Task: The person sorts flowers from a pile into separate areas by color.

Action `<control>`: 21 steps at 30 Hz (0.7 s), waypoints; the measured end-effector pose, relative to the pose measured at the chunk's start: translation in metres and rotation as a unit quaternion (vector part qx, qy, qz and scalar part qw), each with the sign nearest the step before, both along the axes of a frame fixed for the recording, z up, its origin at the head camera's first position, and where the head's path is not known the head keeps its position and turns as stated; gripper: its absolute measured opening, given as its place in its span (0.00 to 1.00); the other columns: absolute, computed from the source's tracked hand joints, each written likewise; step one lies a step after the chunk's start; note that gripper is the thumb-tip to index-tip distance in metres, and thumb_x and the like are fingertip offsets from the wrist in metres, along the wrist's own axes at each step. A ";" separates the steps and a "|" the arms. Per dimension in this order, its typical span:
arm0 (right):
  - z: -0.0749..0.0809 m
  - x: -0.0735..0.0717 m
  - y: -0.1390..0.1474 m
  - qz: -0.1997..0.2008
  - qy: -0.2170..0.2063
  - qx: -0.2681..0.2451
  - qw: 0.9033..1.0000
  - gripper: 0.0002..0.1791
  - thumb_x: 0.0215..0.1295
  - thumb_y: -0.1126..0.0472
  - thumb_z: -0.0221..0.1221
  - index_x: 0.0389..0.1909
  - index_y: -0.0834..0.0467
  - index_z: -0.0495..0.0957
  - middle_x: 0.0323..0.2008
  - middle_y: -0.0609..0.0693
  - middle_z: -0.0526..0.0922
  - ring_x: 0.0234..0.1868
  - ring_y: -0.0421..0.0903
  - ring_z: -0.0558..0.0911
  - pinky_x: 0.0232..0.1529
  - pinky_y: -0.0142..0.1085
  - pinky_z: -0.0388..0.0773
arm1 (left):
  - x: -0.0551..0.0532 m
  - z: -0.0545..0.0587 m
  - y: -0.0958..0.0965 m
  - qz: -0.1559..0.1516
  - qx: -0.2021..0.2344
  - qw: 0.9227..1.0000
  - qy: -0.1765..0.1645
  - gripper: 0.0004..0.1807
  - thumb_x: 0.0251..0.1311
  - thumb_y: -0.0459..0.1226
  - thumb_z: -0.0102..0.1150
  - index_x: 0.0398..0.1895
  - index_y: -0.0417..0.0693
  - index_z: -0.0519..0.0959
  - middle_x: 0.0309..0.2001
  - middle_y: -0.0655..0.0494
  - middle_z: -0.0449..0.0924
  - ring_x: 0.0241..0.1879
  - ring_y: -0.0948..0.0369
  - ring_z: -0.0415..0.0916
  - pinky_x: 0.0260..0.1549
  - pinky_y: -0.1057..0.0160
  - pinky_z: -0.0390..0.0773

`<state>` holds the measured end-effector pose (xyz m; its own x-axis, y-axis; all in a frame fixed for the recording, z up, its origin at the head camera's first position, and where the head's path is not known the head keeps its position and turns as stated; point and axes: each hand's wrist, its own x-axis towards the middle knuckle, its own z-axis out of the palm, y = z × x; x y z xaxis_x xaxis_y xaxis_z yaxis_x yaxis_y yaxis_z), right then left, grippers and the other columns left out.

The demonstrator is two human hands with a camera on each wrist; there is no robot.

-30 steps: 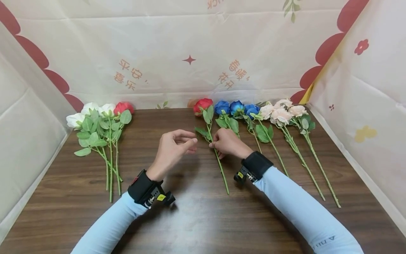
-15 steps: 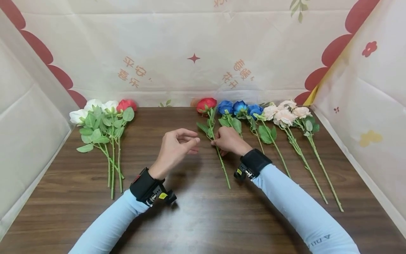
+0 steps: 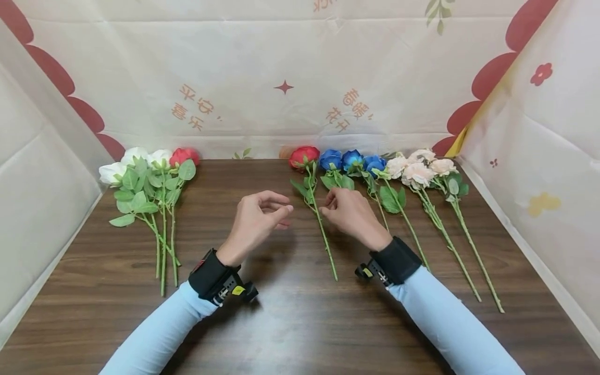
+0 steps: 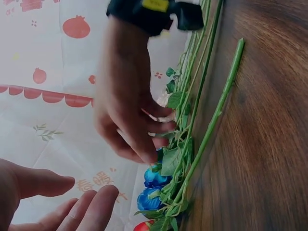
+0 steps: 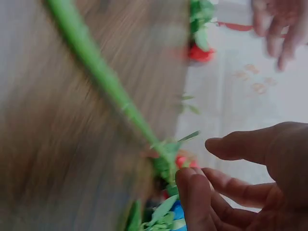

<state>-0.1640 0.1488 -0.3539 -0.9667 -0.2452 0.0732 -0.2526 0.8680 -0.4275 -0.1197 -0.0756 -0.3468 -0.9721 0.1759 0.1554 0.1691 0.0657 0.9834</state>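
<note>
A red rose (image 3: pixel 304 156) lies on the dark wood table, its green stem (image 3: pixel 325 237) slanting toward the front. My right hand (image 3: pixel 351 213) hovers just right of that stem. In the right wrist view its thumb (image 5: pixel 240 146) is apart from the fingers, with nothing held between them. Left of the stem, my left hand (image 3: pixel 255 221) is held above the table, fingers relaxed and holding nothing. Several blue roses (image 3: pixel 331 159) lie right of the red one, and my right hand partly hides the nearest blue rose's stem.
At the left lies a bunch of white roses (image 3: pixel 112 173) with a red rose (image 3: pixel 184 156), their stems crossing. Pale pink flowers (image 3: pixel 417 173) lie at the right on long stems. Printed cloth walls (image 3: pixel 244 62) enclose the table's back and sides.
My right hand has let go of the red rose's stem and drawn slightly to the right. The rose stays on the table. My left hand has hardly moved.
</note>
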 end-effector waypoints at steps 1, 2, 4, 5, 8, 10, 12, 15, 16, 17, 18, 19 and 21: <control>0.002 0.005 0.001 0.009 0.006 -0.006 1.000 0.07 0.59 0.54 0.63 0.32 0.53 0.78 0.24 0.43 0.78 0.24 0.41 0.76 0.23 0.35 0.72 | 0.000 0.000 0.000 0.002 -0.006 1.000 0.002 0.11 0.58 0.34 0.63 0.43 0.37 0.80 0.33 0.45 0.82 0.27 0.50 0.82 0.30 0.54 0.82; 0.004 0.010 0.001 0.017 0.010 -0.013 1.000 0.06 0.59 0.55 0.63 0.32 0.53 0.79 0.23 0.43 0.78 0.23 0.41 0.76 0.23 0.35 0.72 | 0.000 0.000 0.001 0.003 -0.013 1.000 0.002 0.12 0.57 0.33 0.64 0.42 0.36 0.80 0.32 0.46 0.82 0.27 0.50 0.82 0.30 0.54 0.82; 0.007 0.021 0.002 0.034 0.014 -0.023 0.999 0.03 0.58 0.57 0.63 0.30 0.52 0.79 0.22 0.42 0.77 0.22 0.40 0.75 0.23 0.34 0.71 | 0.000 0.000 0.001 0.006 -0.024 1.000 0.000 0.11 0.57 0.33 0.64 0.41 0.36 0.80 0.31 0.47 0.82 0.27 0.50 0.82 0.30 0.54 0.82; 0.008 0.026 0.003 0.041 0.014 -0.027 0.999 0.02 0.58 0.58 0.63 0.29 0.52 0.79 0.22 0.42 0.77 0.22 0.39 0.75 0.23 0.34 0.71 | 0.000 0.000 0.001 0.006 -0.029 1.000 -0.002 0.11 0.57 0.33 0.64 0.41 0.36 0.80 0.31 0.47 0.82 0.27 0.50 0.82 0.30 0.54 0.82; 0.012 0.038 0.004 0.055 0.015 -0.036 0.998 0.02 0.57 0.60 0.62 0.27 0.52 0.79 0.22 0.41 0.77 0.22 0.38 0.75 0.23 0.34 0.71 | 0.001 -0.001 0.001 0.006 -0.035 0.999 -0.005 0.10 0.57 0.33 0.64 0.40 0.37 0.80 0.32 0.44 0.82 0.28 0.51 0.82 0.31 0.52 0.82; 0.015 0.044 0.004 0.060 0.012 -0.044 0.997 0.02 0.57 0.61 0.62 0.27 0.51 0.79 0.22 0.40 0.77 0.22 0.38 0.75 0.23 0.34 0.71 | 0.000 -0.001 0.001 0.006 -0.042 0.999 -0.003 0.10 0.57 0.33 0.64 0.40 0.38 0.81 0.33 0.42 0.82 0.28 0.51 0.82 0.31 0.52 0.82; 0.017 0.047 0.004 0.064 0.012 -0.049 0.997 0.02 0.57 0.62 0.61 0.27 0.51 0.80 0.22 0.40 0.77 0.22 0.38 0.74 0.23 0.34 0.71 | -0.001 -0.002 0.000 0.005 -0.057 0.998 0.004 0.10 0.57 0.34 0.64 0.40 0.39 0.81 0.33 0.42 0.82 0.28 0.52 0.82 0.30 0.53 0.82; 0.019 0.049 0.004 0.067 0.009 -0.051 0.996 0.02 0.58 0.62 0.61 0.28 0.52 0.80 0.22 0.40 0.77 0.22 0.38 0.74 0.24 0.33 0.71 | -0.005 -0.002 -0.003 0.021 -0.141 0.989 0.042 0.10 0.56 0.39 0.65 0.39 0.43 0.82 0.31 0.52 0.83 0.27 0.57 0.82 0.29 0.59 0.82; 0.020 0.049 0.004 0.068 0.008 -0.052 0.996 0.02 0.58 0.62 0.61 0.28 0.52 0.80 0.22 0.40 0.77 0.22 0.39 0.74 0.24 0.34 0.71 | -0.009 -0.003 -0.005 0.030 -0.177 0.982 0.060 0.11 0.56 0.40 0.65 0.39 0.44 0.82 0.31 0.55 0.83 0.27 0.59 0.81 0.28 0.60 0.81; 0.020 0.050 0.005 0.068 0.006 -0.052 0.996 0.02 0.58 0.62 0.61 0.28 0.53 0.80 0.22 0.40 0.77 0.22 0.39 0.74 0.24 0.34 0.71 | -0.012 -0.003 -0.008 0.041 -0.216 0.973 0.076 0.11 0.55 0.42 0.66 0.37 0.47 0.83 0.30 0.59 0.83 0.27 0.61 0.81 0.28 0.62 0.80; 0.020 0.050 0.005 0.068 0.006 -0.051 0.996 0.02 0.58 0.61 0.61 0.28 0.53 0.80 0.22 0.40 0.77 0.22 0.39 0.74 0.24 0.34 0.71 | -0.017 -0.003 -0.012 0.054 -0.258 0.960 0.091 0.11 0.55 0.44 0.66 0.37 0.48 0.83 0.30 0.61 0.83 0.27 0.62 0.80 0.28 0.63 0.79; 0.019 0.050 0.005 0.069 0.005 -0.050 0.996 0.02 0.58 0.61 0.61 0.28 0.53 0.80 0.23 0.40 0.77 0.22 0.39 0.74 0.24 0.34 0.71 | -0.022 -0.004 -0.019 0.072 -0.298 0.947 0.100 0.12 0.54 0.46 0.66 0.36 0.50 0.84 0.30 0.63 0.83 0.27 0.64 0.79 0.27 0.64 0.77; 0.018 0.050 0.004 0.072 0.004 -0.048 0.996 0.02 0.58 0.61 0.61 0.28 0.52 0.80 0.22 0.40 0.77 0.22 0.38 0.74 0.23 0.33 0.71 | -0.031 -0.005 -0.037 0.107 -0.365 0.920 0.098 0.14 0.52 0.50 0.66 0.36 0.51 0.84 0.31 0.62 0.83 0.28 0.63 0.79 0.28 0.62 0.76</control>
